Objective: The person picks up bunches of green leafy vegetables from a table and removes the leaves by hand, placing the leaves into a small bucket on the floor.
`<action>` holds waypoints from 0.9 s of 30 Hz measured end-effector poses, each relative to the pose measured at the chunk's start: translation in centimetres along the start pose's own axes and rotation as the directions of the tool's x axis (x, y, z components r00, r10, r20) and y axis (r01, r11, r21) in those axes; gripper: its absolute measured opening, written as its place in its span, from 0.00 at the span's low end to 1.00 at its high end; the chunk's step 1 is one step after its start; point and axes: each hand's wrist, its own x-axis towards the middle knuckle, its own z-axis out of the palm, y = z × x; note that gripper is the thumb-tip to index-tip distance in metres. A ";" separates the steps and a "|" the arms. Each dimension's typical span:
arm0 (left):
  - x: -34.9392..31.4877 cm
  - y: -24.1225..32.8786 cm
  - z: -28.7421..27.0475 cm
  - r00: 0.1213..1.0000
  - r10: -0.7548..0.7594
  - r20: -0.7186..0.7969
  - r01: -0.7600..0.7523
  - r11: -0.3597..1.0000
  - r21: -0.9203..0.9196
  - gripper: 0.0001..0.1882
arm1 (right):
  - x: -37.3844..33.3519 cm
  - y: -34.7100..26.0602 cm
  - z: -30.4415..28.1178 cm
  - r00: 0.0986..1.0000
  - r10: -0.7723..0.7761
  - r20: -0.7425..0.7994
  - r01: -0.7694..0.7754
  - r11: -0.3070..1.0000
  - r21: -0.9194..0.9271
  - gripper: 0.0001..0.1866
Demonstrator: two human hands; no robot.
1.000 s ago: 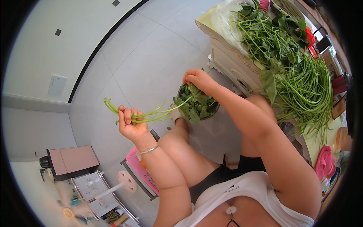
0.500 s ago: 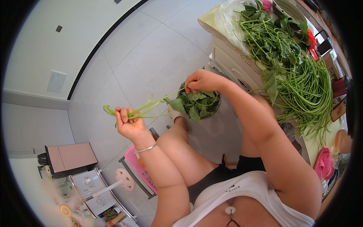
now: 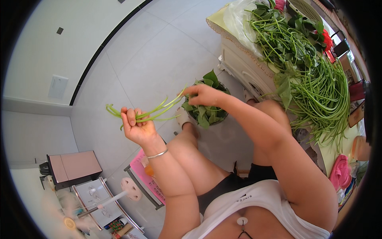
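My left hand is closed around a small bunch of long green leaf stems, held out over the floor on the left. Their thin ends fan out toward my right hand, whose fingers are bent and blurred at the tip of one stem. Whether they pinch it is unclear. Under that hand stands a round, dark-rimmed container with broad green leaves in it, partly covered by my hand and wrist. One large leaf sticks up at its far side.
On the table at right lie a heap of leafy stems, a pile of bare stems, a clear plastic bag and a pink cloth. A pink basket stands by my left leg, near a spinning fan.
My right hand has moved slightly left and down, toward the stem ends. The leaf that hung from a stem between my hands no longer shows there; a large leaf now stands up at the container's far side.
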 end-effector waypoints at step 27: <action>-0.3 2.1 -1.5 0.989 0.048 -0.137 -0.019 0.978 0.206 0.09 | 1.2 5.9 -2.2 0.895 0.168 -0.413 -0.340 0.857 -0.388 0.15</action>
